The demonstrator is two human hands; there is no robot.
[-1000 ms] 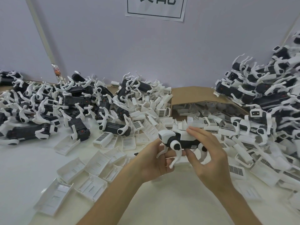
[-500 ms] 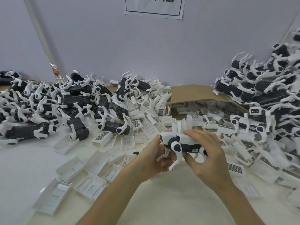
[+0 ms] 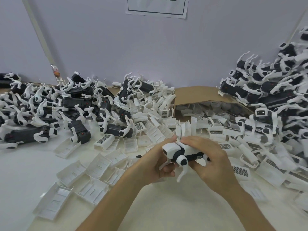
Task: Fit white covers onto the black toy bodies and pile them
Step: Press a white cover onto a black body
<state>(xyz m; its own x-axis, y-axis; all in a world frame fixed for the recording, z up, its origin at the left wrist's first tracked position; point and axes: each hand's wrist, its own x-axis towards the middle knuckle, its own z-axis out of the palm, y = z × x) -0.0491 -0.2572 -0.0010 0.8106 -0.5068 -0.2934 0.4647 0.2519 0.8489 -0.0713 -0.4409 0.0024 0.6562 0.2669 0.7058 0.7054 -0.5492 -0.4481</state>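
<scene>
I hold one black toy dog body with white legs above the table's middle. A white cover lies along its back. My left hand grips the toy from below near its white head. My right hand curls over the cover and the rear of the body, with its fingers on top. Uncovered black bodies are heaped at the left. Covered toys are piled high at the right. Loose white covers lie scattered across the table.
An open cardboard box full of white covers lies on its side against the back wall. A printed sheet hangs on the wall. The near edge of the white table lies below my forearms.
My right hand has slid over the top of the toy, and its fingers now lie flat on the white cover. The toy has tilted a little, head up. My view has dipped slightly.
</scene>
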